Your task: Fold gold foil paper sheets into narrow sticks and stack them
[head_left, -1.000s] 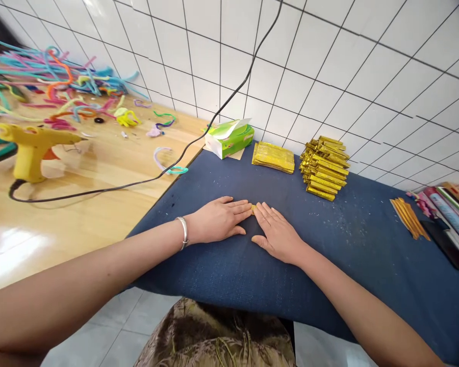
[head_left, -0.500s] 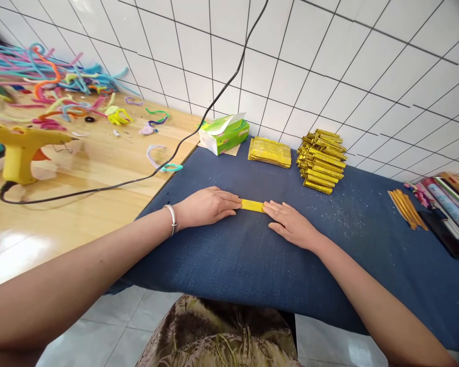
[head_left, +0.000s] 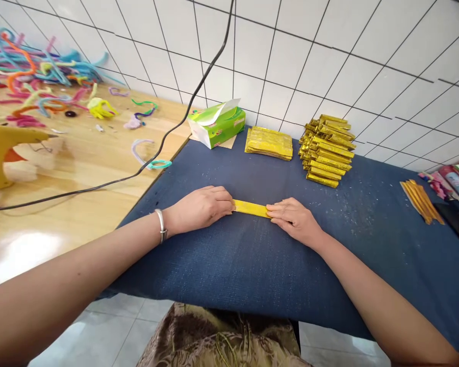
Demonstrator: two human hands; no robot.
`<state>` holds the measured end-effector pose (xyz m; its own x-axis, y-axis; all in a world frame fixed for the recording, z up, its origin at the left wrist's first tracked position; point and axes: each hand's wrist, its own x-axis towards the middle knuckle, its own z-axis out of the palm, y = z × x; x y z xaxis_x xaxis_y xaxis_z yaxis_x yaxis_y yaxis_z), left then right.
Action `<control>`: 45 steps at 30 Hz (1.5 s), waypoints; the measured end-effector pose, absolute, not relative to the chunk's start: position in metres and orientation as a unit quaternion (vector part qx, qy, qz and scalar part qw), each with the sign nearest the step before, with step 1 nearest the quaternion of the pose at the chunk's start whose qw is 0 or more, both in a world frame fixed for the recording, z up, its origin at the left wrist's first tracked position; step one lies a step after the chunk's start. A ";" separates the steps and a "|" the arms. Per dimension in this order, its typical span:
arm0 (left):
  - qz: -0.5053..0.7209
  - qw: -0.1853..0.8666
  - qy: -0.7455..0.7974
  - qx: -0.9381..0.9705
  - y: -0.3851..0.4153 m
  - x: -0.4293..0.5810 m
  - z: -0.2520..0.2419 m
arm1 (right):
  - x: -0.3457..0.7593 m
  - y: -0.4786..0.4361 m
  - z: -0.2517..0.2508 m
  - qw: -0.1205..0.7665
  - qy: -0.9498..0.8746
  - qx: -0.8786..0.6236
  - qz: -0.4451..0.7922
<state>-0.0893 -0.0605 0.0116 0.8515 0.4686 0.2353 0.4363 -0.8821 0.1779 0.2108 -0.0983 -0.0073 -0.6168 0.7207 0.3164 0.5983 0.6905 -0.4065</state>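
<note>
A narrow strip of yellow-gold paper (head_left: 251,208) lies across the blue cloth (head_left: 214,265), one end at each hand. My left hand (head_left: 201,209), with a silver bangle at the wrist, has its fingers closed on the left end. The right end is pinched between the thumb and fingers of my right hand (head_left: 294,220). Beyond the strip lies a flat stack of gold paper sheets (head_left: 269,142). To its right rises a pile of folded gold paper strips (head_left: 327,151).
A green tissue box (head_left: 218,125) stands by the tiled wall. On the wooden table at left are a yellow glue gun (head_left: 3,150), its black cord (head_left: 160,148) and tangled pipe cleaners (head_left: 49,66). Some brownish-gold strips (head_left: 422,201) lie at far right beside a dark flat object (head_left: 455,221).
My hands have gone from lying fairly flat over the strip's ends to gripping them with bent fingers. More of the strip shows between them. The view has shifted slightly.
</note>
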 end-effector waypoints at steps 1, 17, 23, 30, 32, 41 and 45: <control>0.139 0.061 0.234 0.960 -0.060 -0.089 0.012 | 0.211 -0.099 -0.007 0.232 -0.889 -0.373 0.129; 0.052 -0.046 0.224 0.972 -0.079 -0.085 0.018 | 0.200 -0.118 0.003 0.168 -0.914 -0.369 0.018; 0.032 -0.079 0.244 0.966 -0.097 -0.076 0.031 | 0.190 -0.133 0.017 0.084 -0.923 -0.375 -0.031; 0.053 -0.046 0.256 0.964 -0.094 -0.079 0.028 | 0.184 -0.139 0.016 0.089 -0.911 -0.399 -0.055; 0.092 0.003 0.274 0.957 -0.087 -0.082 0.023 | 0.186 -0.135 0.010 0.126 -0.900 -0.417 -0.029; 0.191 0.159 0.348 0.904 -0.075 -0.084 0.017 | 0.188 -0.125 0.001 0.240 -0.851 -0.460 0.082; 0.267 0.142 0.369 0.879 -0.074 -0.085 0.015 | 0.190 -0.123 0.002 0.277 -0.827 -0.475 0.118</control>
